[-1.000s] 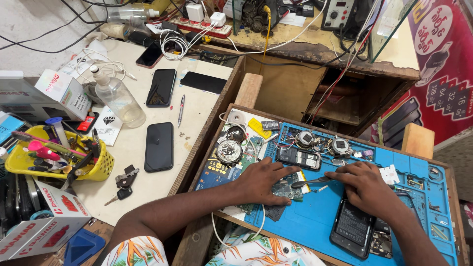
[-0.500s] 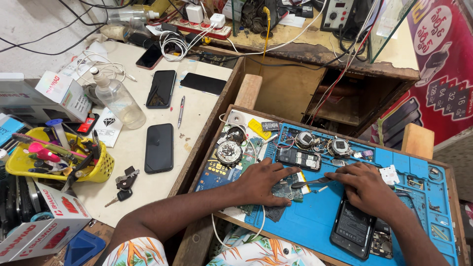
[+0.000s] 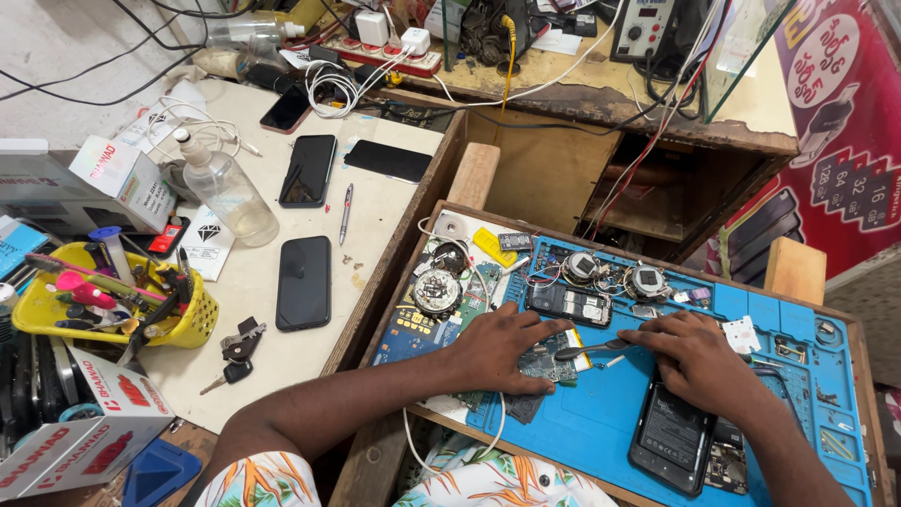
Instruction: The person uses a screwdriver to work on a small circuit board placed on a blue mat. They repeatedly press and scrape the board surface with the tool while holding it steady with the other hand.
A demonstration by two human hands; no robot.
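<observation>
My left hand (image 3: 502, 349) lies flat on the blue work mat (image 3: 601, 422), pressing down a small green circuit board (image 3: 548, 362). My right hand (image 3: 699, 361) grips metal tweezers (image 3: 593, 349) whose tips point left toward that board. A black phone body (image 3: 668, 436) lies face down just below my right hand. A small dark opened phone (image 3: 568, 303) rests on the mat above both hands.
Round speaker parts (image 3: 437, 292) and loose boards lie at the mat's far left. On the white table to the left are three black phones (image 3: 303, 282), a clear bottle (image 3: 225, 191), keys (image 3: 239, 343) and a yellow tool basket (image 3: 113, 310). A wooden block (image 3: 794, 270) stands at the right.
</observation>
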